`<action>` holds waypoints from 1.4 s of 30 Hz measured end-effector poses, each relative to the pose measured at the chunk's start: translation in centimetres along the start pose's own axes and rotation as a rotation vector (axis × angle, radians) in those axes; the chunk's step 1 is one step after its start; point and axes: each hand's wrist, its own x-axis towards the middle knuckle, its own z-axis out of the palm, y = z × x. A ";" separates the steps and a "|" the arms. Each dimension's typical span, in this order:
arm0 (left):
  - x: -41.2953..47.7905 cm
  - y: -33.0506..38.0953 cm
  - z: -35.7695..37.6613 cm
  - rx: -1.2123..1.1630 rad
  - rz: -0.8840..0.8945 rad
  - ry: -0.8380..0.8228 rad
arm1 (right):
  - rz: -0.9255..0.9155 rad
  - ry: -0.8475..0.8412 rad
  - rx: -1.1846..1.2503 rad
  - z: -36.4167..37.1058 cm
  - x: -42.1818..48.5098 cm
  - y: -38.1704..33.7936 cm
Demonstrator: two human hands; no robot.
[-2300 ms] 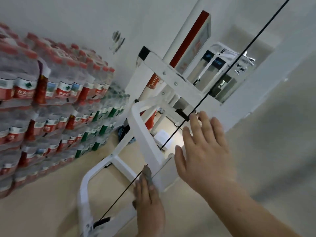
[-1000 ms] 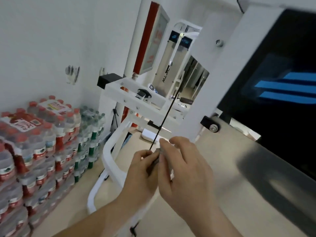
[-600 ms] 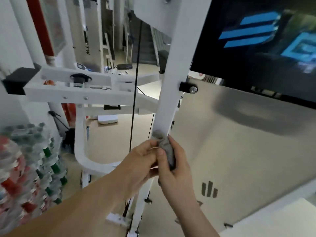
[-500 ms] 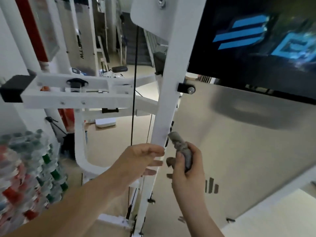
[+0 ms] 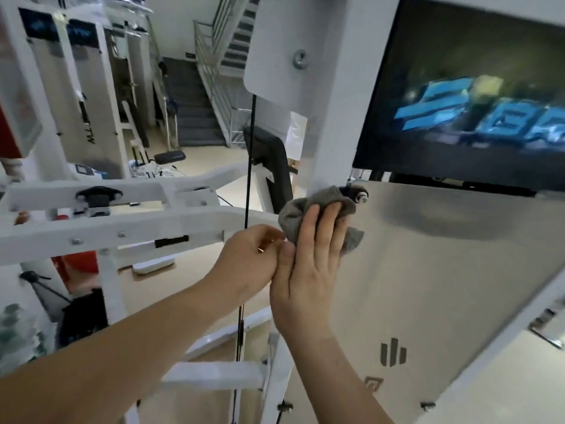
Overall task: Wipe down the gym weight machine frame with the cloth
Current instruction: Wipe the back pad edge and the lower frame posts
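Note:
The weight machine's frame is white; its upright post runs down the middle of the head view, with a horizontal arm branching left. My right hand presses a crumpled grey cloth flat against the post with straight fingers, just below a black bolt fitting. My left hand sits beside it at the post's left edge with curled fingers that touch my right thumb and the cloth's lower corner. What those fingers hold is hidden. A black cable hangs down behind my left hand.
A dark screen with blue graphics is mounted right of the post, above a brushed metal panel. More white machines, a staircase and a black padded seat stand beyond. Blurred bottle packs lie low left.
My right hand has risen with the cloth and flattened it onto the post below the bolt fitting. My left hand moved up alongside it. The view swung up from the base and bottle stacks.

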 end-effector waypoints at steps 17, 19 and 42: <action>5.2 2.5 -3.1 0.325 0.268 -0.414 | 0.056 0.103 -0.117 -0.3 3.5 -1.4; 5.6 1.5 -3.1 0.262 0.282 -0.366 | 0.044 0.129 -0.143 -0.1 3.4 -1.0; 15.0 0.9 -4.7 0.209 0.541 -1.100 | 0.390 0.431 -0.322 3.5 6.7 -5.6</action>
